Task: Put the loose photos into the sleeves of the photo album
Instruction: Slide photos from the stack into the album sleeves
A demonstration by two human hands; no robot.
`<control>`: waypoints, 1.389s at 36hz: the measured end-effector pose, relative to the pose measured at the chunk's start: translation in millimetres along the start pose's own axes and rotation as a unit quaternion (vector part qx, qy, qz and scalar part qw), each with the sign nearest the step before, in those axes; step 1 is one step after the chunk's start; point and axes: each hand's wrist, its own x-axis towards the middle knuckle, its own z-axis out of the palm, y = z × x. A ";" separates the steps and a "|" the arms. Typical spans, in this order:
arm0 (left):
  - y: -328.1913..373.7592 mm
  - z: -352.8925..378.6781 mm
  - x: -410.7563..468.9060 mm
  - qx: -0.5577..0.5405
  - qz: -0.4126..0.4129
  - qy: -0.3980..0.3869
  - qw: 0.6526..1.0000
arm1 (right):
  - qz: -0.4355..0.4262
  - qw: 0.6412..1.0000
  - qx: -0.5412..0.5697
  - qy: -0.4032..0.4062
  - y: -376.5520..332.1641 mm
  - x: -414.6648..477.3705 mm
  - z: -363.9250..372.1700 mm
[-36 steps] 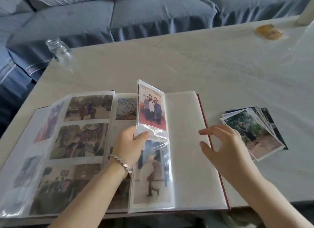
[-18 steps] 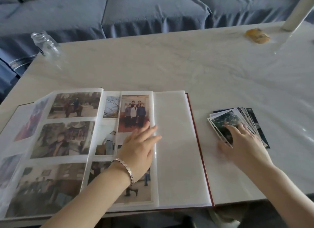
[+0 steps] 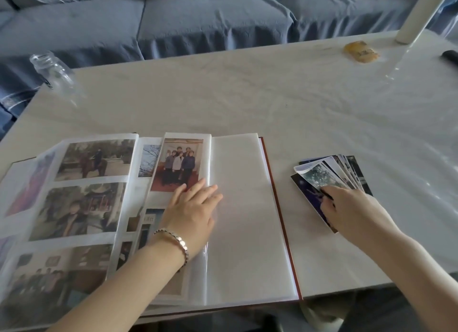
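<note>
The photo album point(image 3: 280, 208) lies open at the table's front left, its left pages filled with photos. A narrow sleeve page carrying a group photo point(image 3: 178, 165) lies flat beside a blank white sleeve page point(image 3: 238, 220). My left hand point(image 3: 193, 212) rests flat on the seam between these two, fingers straight. To the right of the album a fanned stack of loose photos point(image 3: 347, 168) sits on the table. My right hand point(image 3: 354, 212) is on the stack's near end and pinches the top photo point(image 3: 319, 175), whose far corner curls up to show its white back.
A clear glass jar point(image 3: 53, 71) stands at the table's back left corner. At the back right are a yellow packet point(image 3: 360, 51), a white cylinder point(image 3: 416, 17) and a dark object point(image 3: 449, 56). A blue sofa point(image 3: 198, 17) runs behind the table point(image 3: 247, 96).
My left hand laid the upright sleeve page down and now presses it flat. My right hand moved from the album to the photo stack and raised the top photo's corner.
</note>
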 end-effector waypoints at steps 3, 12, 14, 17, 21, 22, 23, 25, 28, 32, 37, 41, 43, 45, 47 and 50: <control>0.7 -0.4 -2.1 -0.021 0.002 0.015 1.000 | 0.014 1.000 -0.015 -0.001 -0.2 -0.9 0.3; -13.2 -3.7 -12.8 0.004 -0.045 0.046 0.998 | 0.038 0.994 0.065 0.073 -2.8 -10.9 4.1; -20.4 -1.0 -11.5 0.001 -0.025 0.077 0.997 | 0.046 0.991 0.097 0.086 -3.8 -11.5 4.5; -27.6 11.5 -6.9 -0.023 0.007 0.132 0.991 | 0.052 0.983 0.145 0.103 -5.9 -12.4 4.3; -17.6 16.5 0.0 -0.111 0.082 0.165 0.977 | 0.037 0.972 0.208 0.098 -7.8 -13.7 1.1; -14.8 16.0 1.7 -0.124 0.088 0.174 0.973 | 0.025 0.970 0.214 0.111 -8.9 -14.4 0.7; -13.3 17.4 3.7 -0.136 0.091 0.188 0.968 | 0.004 0.966 0.213 0.146 -10.5 -15.4 0.7; -8.0 16.6 6.1 -0.209 0.061 0.186 0.958 | -0.055 0.941 0.217 0.255 -17.4 -18.0 1.3; 4.7 3.0 5.0 -0.401 -0.054 0.095 0.909 | -0.150 0.883 0.245 0.371 -40.3 -24.0 4.9; 11.2 -2.9 6.1 -0.585 -0.057 0.030 0.809 | -0.250 0.851 0.256 0.385 -74.7 -24.3 21.6; 7.5 1.2 10.0 -0.566 -0.115 0.035 0.815 | -0.301 0.848 0.324 0.292 -104.2 -26.0 39.0; -0.9 8.4 10.5 -0.459 -0.150 0.094 0.870 | -0.264 0.886 0.332 0.190 -98.0 -23.1 43.5; -5.2 11.7 8.3 -0.409 -0.141 0.142 0.890 | -0.217 0.912 0.303 0.168 -87.9 -16.1 45.7; -9.5 15.0 5.2 -0.381 -0.141 0.190 0.894 | -0.178 0.938 0.266 0.134 -78.5 -6.0 46.1; -16.4 16.3 4.0 -0.364 -0.168 0.239 0.884 | -0.159 0.953 0.238 0.100 -72.9 5.4 46.3; -28.3 8.6 5.1 -0.348 -0.238 0.282 0.862 | -0.168 0.963 0.206 0.056 -76.3 19.3 46.4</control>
